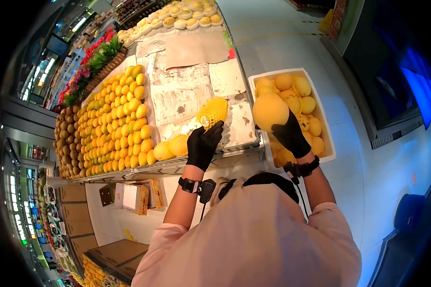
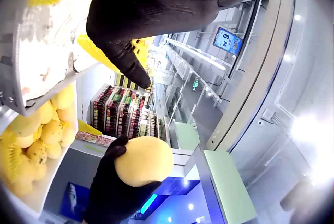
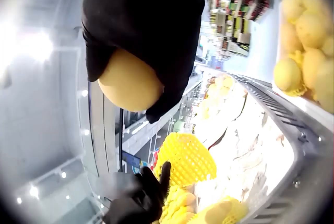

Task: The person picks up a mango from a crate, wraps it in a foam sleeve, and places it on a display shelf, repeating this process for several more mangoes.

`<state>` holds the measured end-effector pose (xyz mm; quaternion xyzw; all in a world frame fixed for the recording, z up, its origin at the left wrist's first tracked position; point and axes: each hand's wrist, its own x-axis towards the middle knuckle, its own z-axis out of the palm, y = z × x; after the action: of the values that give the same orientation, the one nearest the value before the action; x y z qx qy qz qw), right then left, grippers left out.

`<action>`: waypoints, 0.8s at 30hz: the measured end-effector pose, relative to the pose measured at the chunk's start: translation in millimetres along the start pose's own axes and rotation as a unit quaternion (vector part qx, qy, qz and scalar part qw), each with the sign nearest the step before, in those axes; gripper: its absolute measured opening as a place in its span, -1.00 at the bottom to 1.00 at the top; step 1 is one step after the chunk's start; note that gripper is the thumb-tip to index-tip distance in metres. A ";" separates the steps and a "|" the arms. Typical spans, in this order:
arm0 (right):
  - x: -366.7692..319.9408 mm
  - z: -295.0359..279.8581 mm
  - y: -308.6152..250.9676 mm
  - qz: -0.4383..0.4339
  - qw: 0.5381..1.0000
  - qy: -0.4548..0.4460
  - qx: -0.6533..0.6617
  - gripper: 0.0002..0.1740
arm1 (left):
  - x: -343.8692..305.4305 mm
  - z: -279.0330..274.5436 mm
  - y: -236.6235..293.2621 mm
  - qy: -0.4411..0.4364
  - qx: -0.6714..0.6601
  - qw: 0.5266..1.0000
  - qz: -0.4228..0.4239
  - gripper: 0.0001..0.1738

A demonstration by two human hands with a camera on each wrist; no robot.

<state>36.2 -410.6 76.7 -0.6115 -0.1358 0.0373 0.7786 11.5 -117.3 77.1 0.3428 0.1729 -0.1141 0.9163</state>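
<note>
My gloved left hand (image 1: 204,146) pinches a yellow foam fruit net (image 1: 215,111) by its near end, over the display table (image 1: 179,81). A round label shows near the net's lower edge; I cannot tell whether a fruit sits inside. My gloved right hand (image 1: 292,136) grips a smooth, round yellow melon (image 1: 270,111), held up over a white foam box (image 1: 328,138) of melons. In the right wrist view the thumb and fingers wrap round the melon (image 3: 130,84), and the mesh of the net (image 3: 187,159) faces the camera.
Two netted melons (image 1: 171,147) lie at the table's near edge, beside rows of mangoes (image 1: 115,122). Paler melons (image 1: 187,16) in sleeves line the far end. A cardboard sheet (image 1: 196,49) covers part of the table. Open cartons (image 1: 131,197) sit below it on the left.
</note>
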 end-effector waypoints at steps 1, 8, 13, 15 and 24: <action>5.8 5.1 0.7 -0.060 0.994 0.017 -0.088 -0.04 | -1.0 0.8 2.6 -0.006 -0.018 1.000 0.004 -0.45; 8.7 53.1 -47.7 -0.236 0.908 0.004 -0.346 -0.01 | -32.1 44.9 16.5 -0.132 0.150 0.971 0.133 -0.48; 21.2 64.6 -33.7 -0.246 0.913 -0.010 -0.324 -0.09 | -40.5 65.2 6.9 -0.154 0.226 0.939 0.209 -0.10; 23.7 74.8 -29.2 -0.233 0.925 -0.013 -0.300 -0.06 | -36.1 73.8 -3.7 -0.122 0.341 0.894 0.263 -0.08; 18.2 69.1 -77.4 -0.032 0.967 -0.135 -0.214 0.17 | -30.6 74.3 14.1 -0.099 0.678 0.645 0.340 -0.35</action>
<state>27.6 -360.7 169.0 -0.7485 -0.2639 0.0648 0.6049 5.9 -153.7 149.9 0.8892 -0.1734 0.0870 0.4143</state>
